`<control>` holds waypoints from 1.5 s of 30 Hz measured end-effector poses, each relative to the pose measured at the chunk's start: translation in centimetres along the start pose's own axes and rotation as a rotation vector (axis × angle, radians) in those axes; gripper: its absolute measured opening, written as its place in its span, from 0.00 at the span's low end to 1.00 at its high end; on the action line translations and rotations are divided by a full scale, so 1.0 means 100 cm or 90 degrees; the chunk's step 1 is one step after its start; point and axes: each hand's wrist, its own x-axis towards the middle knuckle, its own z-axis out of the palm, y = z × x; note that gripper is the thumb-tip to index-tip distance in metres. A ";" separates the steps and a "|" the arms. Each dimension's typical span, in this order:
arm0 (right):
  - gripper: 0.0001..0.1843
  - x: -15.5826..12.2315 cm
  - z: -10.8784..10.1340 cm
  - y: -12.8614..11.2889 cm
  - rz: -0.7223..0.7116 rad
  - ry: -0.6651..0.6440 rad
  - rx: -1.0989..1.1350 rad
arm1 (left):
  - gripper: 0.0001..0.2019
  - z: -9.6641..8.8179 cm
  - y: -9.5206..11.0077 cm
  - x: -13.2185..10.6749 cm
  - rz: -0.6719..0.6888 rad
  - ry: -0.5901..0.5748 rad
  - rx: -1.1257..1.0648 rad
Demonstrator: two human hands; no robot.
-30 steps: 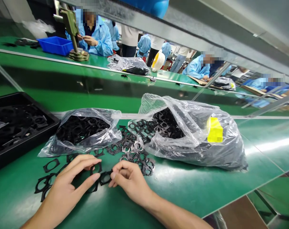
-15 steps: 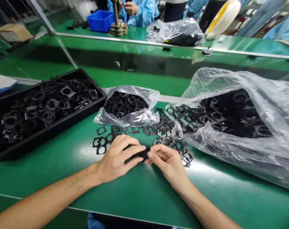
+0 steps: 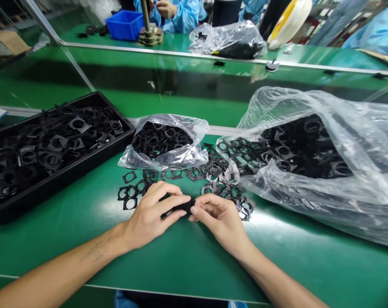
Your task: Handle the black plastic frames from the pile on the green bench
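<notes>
Between my two hands is a small black part (image 3: 185,207), mostly covered by fingers, so its shape is unclear. My left hand (image 3: 157,207) grips it from the left between thumb and fingers. At its right end, my right hand (image 3: 215,214) pinches it with thumb and fingertips. Just beyond the hands lie loose flat black frames with round holes (image 3: 130,203), spread over the green table (image 3: 168,265). More of these frames spill at the right (image 3: 235,192), near my right hand.
A black tray (image 3: 117,143) heaped with similar frames stands at left. A small clear bag (image 3: 200,158) of black parts lies ahead, and a large clear bag (image 3: 309,205) at right. Across a low partition, a person in a blue sleeve (image 3: 187,17) sits near a blue bin (image 3: 125,25).
The whole view has shifted slightly, so things appear a little farther left. Both hands keep their grip on the black part, with hardly any visible change in the fingers.
</notes>
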 end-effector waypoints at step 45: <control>0.08 -0.019 -0.003 0.001 -0.244 0.057 -0.245 | 0.04 0.008 0.001 -0.009 -0.086 0.044 -0.144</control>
